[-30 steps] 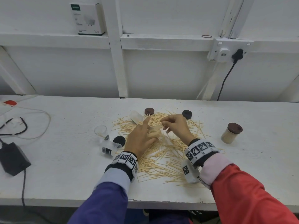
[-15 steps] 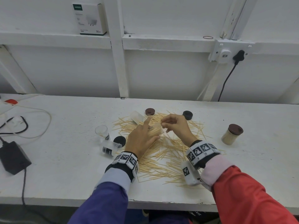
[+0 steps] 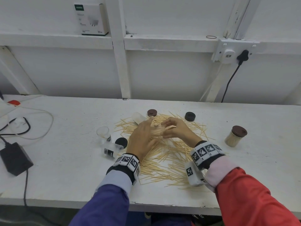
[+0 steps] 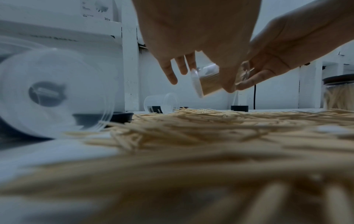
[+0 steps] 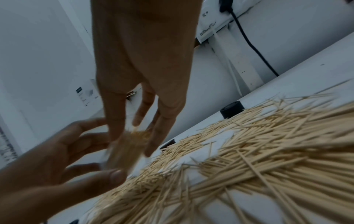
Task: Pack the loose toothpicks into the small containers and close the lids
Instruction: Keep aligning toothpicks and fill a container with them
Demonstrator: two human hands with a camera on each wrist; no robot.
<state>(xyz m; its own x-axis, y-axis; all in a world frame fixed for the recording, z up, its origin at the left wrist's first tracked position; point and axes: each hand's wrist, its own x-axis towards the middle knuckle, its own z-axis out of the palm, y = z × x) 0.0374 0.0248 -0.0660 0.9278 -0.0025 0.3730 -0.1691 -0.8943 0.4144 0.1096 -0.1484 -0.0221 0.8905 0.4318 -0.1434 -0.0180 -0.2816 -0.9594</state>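
Observation:
Loose toothpicks (image 3: 171,154) lie in a wide heap on the white table (image 3: 244,168). Above the heap my left hand (image 3: 143,136) grips a clear container (image 3: 158,132) packed with toothpicks, tilted on its side (image 4: 208,80). My right hand (image 3: 175,129) meets it from the right, its straight fingers (image 5: 161,133) spread around the container's open mouth (image 5: 132,145) and touching it. A filled container with a brown lid (image 3: 235,136) stands at the right. Loose lids lie about: a brown lid (image 3: 152,112), a black lid (image 3: 190,116) and another black lid (image 3: 121,142).
Empty clear containers sit left of the heap, one upright (image 3: 103,133), one on its side (image 3: 112,150), and a third lies at the back (image 3: 138,117). A black power adapter (image 3: 15,158) with cables occupies the far left. A wall stands behind the table.
My right hand stopped pinching at the container's mouth and spread its fingers around it. The left hand kept hold of the container and both hands shifted slightly.

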